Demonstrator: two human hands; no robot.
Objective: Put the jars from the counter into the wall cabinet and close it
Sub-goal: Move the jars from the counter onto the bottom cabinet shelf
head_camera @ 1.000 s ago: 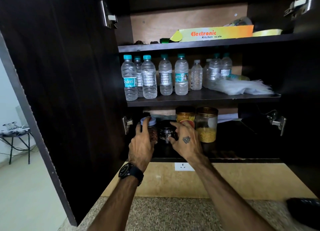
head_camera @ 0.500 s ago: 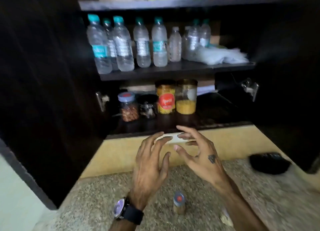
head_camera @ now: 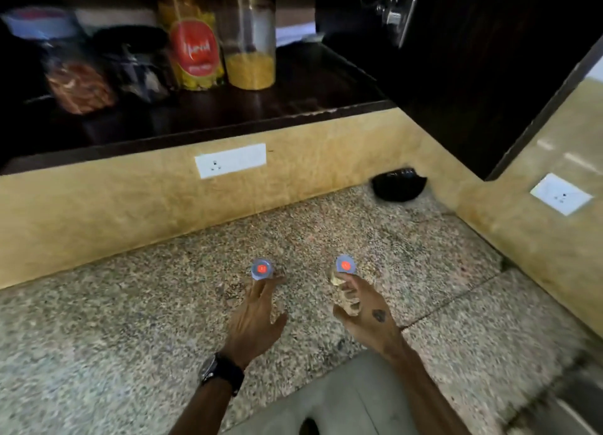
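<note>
Two small jars with blue lids and a red dot stand on the speckled counter (head_camera: pixel 130 320). My left hand (head_camera: pixel 254 320) is spread open, its fingertips at the near side of the left small jar (head_camera: pixel 262 268). My right hand (head_camera: pixel 365 314) curls around the body of the right small jar (head_camera: pixel 345 266). On the wall cabinet's bottom shelf (head_camera: pixel 212 114) stand a blue-lidded jar (head_camera: pixel 76 85) with reddish contents, a dark jar (head_camera: pixel 137 72), a yellow jar with a red label (head_camera: pixel 192 49) and a clear jar (head_camera: pixel 249 43) part full of yellow grains.
A white wall socket (head_camera: pixel 230 160) sits on the yellow backsplash below the cabinet, and a second socket (head_camera: pixel 560 193) on the right wall. A black object (head_camera: pixel 398 186) lies in the counter's back corner. The dark cabinet door (head_camera: pixel 489 75) hangs open at the right.
Both hands left the jars on the cabinet shelf and came down to the counter. The view tilted down. The right hand now wraps a small jar; the left reaches the other.
</note>
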